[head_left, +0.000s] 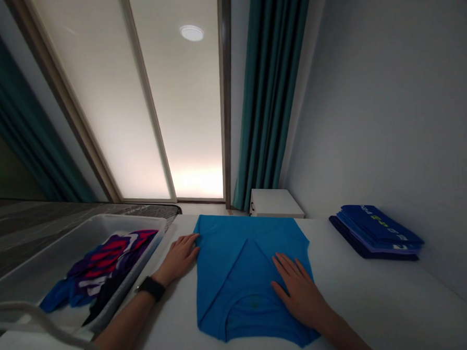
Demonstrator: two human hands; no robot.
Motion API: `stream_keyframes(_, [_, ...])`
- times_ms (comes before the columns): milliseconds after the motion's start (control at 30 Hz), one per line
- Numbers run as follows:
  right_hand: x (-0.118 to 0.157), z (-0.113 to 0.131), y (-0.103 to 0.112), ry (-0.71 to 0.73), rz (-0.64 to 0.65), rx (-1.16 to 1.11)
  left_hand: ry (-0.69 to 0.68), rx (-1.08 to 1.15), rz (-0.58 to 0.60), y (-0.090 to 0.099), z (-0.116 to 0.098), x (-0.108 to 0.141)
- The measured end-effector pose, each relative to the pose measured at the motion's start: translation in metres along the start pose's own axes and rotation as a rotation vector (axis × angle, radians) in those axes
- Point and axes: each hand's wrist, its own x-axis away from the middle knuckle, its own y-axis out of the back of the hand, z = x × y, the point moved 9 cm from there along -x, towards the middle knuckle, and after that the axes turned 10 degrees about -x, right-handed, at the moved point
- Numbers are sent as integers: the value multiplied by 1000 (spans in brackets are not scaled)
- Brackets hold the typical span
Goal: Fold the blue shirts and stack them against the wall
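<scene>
A blue shirt lies flat on the white table, its neckline toward me and its sleeves folded inward over the body. My left hand rests at the shirt's left edge, fingers extended, the fingertips touching the fabric near the far left corner. A dark watch is on that wrist. My right hand lies flat on the right part of the shirt with its fingers spread. Neither hand grips the cloth.
A pale bin with crumpled red, purple and blue clothes stands at the left. Folded dark blue garments are stacked at the right, near the wall. A white cabinet stands beyond the table; a pale curved bar crosses the lower left.
</scene>
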Motion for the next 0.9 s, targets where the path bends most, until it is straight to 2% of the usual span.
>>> stream_keyframes(67, [-8,25,-1,66,52,-25,-11,16,-6,3,4,-5])
stream_keyframes(167, [-30,74,-8,186,124,-63,-43,44,-35,7,5,-9])
stream_keyframes(300, [-69,140,-24,355,135,-74,-87,71,-71,10,3,-8])
stream_keyframes(400, [-98,172,-38,424,106,-62,-100,59,-81,9,2,-6])
stream_keyframes(500, [-115,183,-53,452,97,-51,-92,18,-83,9,3,-5])
stream_keyframes(667, [-121,174,-79,440,177,-45,-37,-108,-66,8,9,-2])
stream_keyframes(800, [-119,170,-84,445,180,-38,-4,-177,-88,11,14,-1])
stream_keyframes(900, [-119,170,-85,440,187,-27,-14,-113,-116,12,13,-6])
